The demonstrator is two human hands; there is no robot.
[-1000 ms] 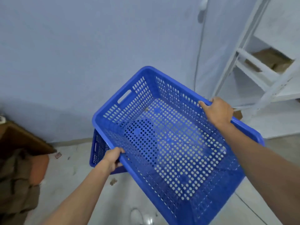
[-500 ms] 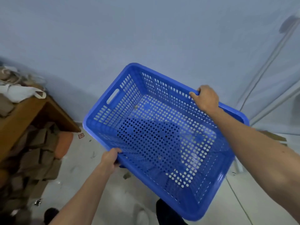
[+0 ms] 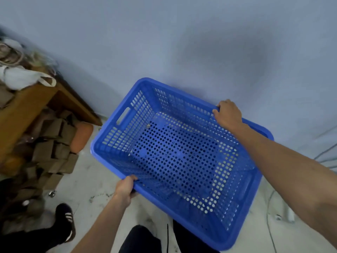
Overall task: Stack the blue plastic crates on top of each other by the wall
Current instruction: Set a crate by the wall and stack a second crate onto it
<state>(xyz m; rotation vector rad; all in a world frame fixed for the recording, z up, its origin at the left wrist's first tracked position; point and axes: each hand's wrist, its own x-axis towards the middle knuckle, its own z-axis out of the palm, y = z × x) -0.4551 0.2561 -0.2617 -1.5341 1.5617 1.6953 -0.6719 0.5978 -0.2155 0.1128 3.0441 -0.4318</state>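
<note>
A blue perforated plastic crate fills the middle of the head view, held above the floor close to the pale blue wall. My left hand grips its near long rim. On the far long rim, toward the right, my right hand is closed. The crate is empty and tilts slightly down to the right. Through its holed bottom a darker blue shape shows underneath, likely a second crate, but it is too hidden to be sure.
A wooden table with cloth bags and clutter stands at left, with brown cardboard boxes and an orange cushion beneath it. A black shoe and dark trouser legs are at the bottom. Cables run along the floor at right.
The view has swung left and down: the white shelving at right has left the frame and the table has come in. The crate, still held in both hands, sits lower and nearer the wall.
</note>
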